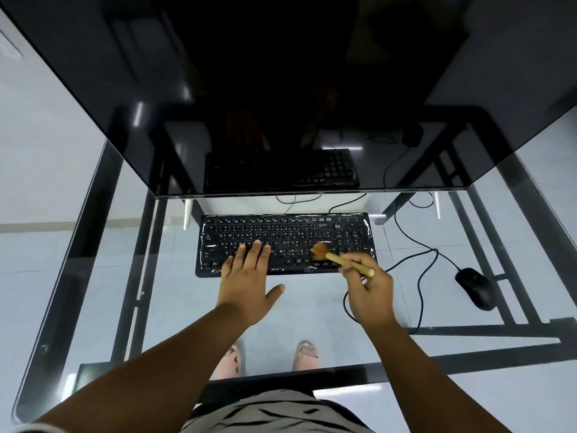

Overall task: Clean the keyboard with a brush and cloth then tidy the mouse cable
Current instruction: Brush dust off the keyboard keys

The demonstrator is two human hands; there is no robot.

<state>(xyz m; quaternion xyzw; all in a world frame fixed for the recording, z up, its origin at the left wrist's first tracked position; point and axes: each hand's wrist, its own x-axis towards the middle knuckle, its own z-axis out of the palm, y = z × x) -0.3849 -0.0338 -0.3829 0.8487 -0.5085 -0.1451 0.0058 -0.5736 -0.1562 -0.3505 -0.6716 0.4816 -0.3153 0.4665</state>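
A black keyboard (284, 232) lies on the glass desk (175, 307) below the monitor. My left hand (249, 276) rests flat on the keyboard's lower left keys, fingers spread. My right hand (370, 289) grips a wooden-handled brush (340, 260) whose brown bristles touch the keys on the right part of the keyboard. A black mouse (476, 287) sits to the right, and its loose cable (418, 245) snakes across the glass toward the back of the desk. No cloth is in view.
A large dark monitor (281, 89) overhangs the back of the desk, on two white feet. Black frame bars show under the glass. My feet in sandals (306, 354) are visible through the glass near the front edge.
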